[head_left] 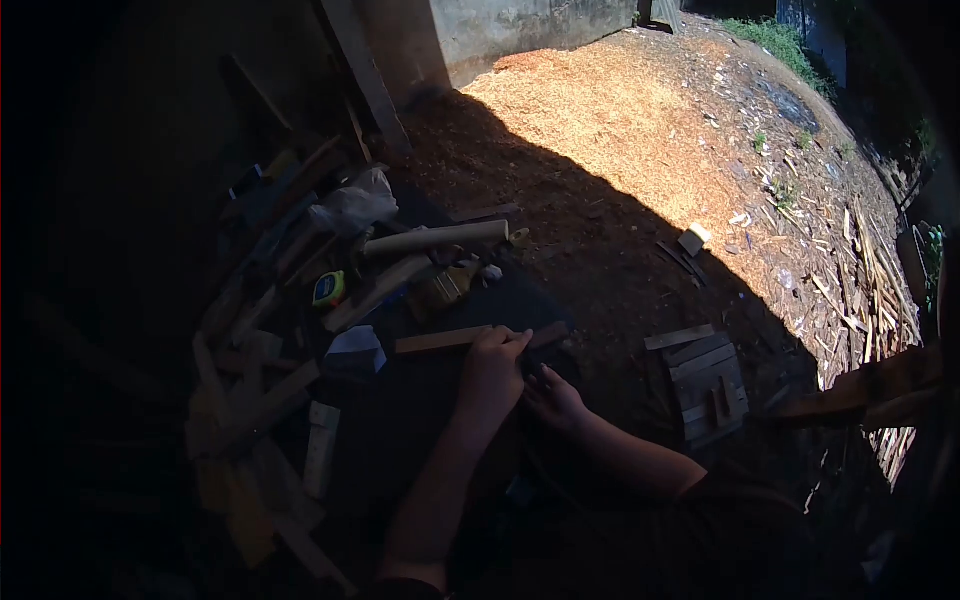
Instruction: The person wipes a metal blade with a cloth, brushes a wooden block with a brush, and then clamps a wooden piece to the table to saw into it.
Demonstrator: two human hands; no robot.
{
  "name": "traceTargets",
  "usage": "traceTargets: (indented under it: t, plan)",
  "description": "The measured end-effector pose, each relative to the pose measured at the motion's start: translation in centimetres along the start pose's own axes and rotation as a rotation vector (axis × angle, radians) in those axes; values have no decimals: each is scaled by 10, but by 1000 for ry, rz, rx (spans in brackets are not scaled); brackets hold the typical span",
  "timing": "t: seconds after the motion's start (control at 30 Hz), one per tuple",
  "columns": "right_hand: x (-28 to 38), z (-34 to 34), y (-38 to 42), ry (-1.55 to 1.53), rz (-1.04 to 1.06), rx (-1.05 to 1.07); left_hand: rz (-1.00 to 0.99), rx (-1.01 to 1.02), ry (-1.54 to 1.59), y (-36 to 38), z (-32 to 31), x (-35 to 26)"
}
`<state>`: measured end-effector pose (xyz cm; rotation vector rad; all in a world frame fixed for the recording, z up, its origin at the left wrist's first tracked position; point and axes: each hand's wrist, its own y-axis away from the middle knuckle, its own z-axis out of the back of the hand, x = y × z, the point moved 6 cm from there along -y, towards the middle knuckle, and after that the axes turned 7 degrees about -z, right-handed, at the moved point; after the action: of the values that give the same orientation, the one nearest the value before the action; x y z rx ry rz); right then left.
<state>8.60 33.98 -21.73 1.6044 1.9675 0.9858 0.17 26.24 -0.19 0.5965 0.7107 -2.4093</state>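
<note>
A narrow wooden strip (432, 341) lies crosswise on a dark work surface (400, 425). My left hand (490, 362) is closed over its middle, with the thumb and index finger pointing right along it. Just below and to the right, my right hand (552, 398) is curled close to my left fingertips. Something dark sits between the two hands, too shadowed to make out. The strip's right end (550, 334) shows beyond my left fingers.
A yellow tape measure (329, 289), a pale rod (437, 237), a plastic bag (358, 203) and wood offcuts (265, 400) crowd the left side. A slatted wooden panel (707, 385) lies at right. Sunlit wood shavings (600, 110) cover the ground beyond; sticks (872, 280) are heaped far right.
</note>
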Motion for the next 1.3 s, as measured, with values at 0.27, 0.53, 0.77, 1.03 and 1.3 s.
traceTargets:
  t: [0.27,0.53,0.77,1.03,1.3]
  plan:
    - [21,43,-81,309,-277,207,27,9,-17,-5,4,-3]
    - [43,25,-23,466,-84,175,31,-22,-10,-3,3,-2]
    - [42,27,-19,607,147,268,45,-27,-14,-4,5,-3]
    - [4,38,-22,125,121,338,37,-16,-25,0,2,-3]
    - [-7,23,-34,-93,71,211,39,-51,-98,0,-1,-3]
